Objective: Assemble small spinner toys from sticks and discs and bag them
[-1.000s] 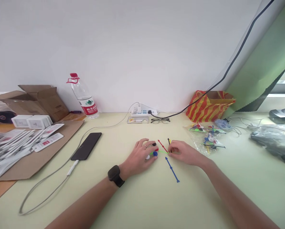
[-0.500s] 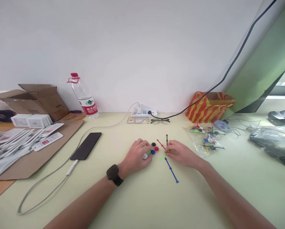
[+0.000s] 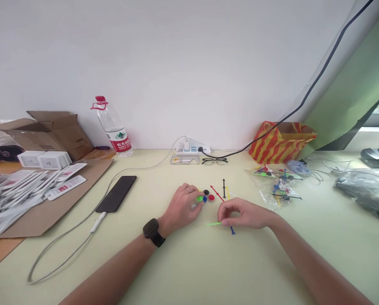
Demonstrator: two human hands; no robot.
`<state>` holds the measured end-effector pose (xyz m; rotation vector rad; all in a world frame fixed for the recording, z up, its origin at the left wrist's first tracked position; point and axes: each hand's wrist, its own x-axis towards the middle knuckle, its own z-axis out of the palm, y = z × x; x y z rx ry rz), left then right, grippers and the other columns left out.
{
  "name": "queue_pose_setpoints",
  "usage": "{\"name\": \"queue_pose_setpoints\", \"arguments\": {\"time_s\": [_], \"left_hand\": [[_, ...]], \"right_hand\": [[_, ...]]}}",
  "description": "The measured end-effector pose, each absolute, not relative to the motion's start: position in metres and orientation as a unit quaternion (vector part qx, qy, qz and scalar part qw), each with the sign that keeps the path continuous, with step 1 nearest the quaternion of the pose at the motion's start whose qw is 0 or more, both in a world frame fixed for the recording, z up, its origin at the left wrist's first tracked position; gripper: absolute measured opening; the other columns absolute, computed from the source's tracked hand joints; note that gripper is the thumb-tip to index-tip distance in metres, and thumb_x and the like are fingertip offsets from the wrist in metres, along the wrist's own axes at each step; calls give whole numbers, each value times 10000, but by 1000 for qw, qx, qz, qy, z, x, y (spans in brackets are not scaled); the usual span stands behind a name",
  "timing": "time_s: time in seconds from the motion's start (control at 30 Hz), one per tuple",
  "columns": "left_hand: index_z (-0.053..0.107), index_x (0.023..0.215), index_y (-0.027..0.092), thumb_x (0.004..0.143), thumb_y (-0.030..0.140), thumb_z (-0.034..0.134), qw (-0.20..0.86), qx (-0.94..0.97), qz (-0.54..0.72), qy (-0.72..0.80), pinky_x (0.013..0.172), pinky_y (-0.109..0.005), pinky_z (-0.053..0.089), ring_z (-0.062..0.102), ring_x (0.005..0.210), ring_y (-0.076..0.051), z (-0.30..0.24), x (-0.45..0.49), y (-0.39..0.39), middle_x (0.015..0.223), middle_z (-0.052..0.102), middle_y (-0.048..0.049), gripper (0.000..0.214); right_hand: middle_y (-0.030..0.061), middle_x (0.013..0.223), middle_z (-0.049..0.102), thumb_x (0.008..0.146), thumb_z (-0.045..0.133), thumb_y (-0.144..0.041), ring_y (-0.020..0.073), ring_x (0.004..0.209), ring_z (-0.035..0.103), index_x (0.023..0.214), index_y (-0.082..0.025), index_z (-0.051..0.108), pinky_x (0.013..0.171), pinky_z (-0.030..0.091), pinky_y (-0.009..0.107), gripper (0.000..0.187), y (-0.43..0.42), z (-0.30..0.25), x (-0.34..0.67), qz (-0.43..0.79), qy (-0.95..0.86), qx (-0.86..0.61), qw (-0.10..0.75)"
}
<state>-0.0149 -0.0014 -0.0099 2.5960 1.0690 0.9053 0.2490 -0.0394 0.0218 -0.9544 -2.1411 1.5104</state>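
Small round plastic discs lie in a cluster mid-table: a black disc, a red disc, a blue disc, a green disc and a partly covered white disc. My left hand rests against them, thumb and index finger apart around the green, blue and white ones. Between thumb and index finger, my right hand pinches a thin green plastic arrow. Beyond that hand lie a red arrow, a black arrow and a yellow stick. A blue arrow is mostly hidden beneath it.
A clear bag of coloured parts lies at right, before a striped paper bag. Glasses and a power strip sit by the wall. At left are a phone on a cable, a water bottle and cardboard.
My right hand has moved toward me with the green arrow, now covering most of the blue arrow. The green disc shows more clearly by my left fingers. The view has shifted slightly.
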Motion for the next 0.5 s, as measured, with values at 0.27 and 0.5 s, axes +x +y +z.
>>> {"name": "queue_pose_setpoints", "arguments": {"time_s": [0.27,0.5], "left_hand": [[689,1130,234,916,156,581,185,828,397,351,792,-337,548,627,865,-180,-8,-10,-9,1010,607,-60,251],[646,1009,215,837,61,542,240,840,339,348,670,-276,492,557,707,-133,-10,-7,-10,958,635,-35,253]], "right_hand": [[35,888,634,967,615,-515,184,836,606,986,-212,607,804,514,346,303,-28,14,255,479,-693,-411,348],[-30,775,461,1040,410,-543,145,664,410,951,-242,491,604,386,271,324,-29,6,248,427,-678,-480,358]]}}
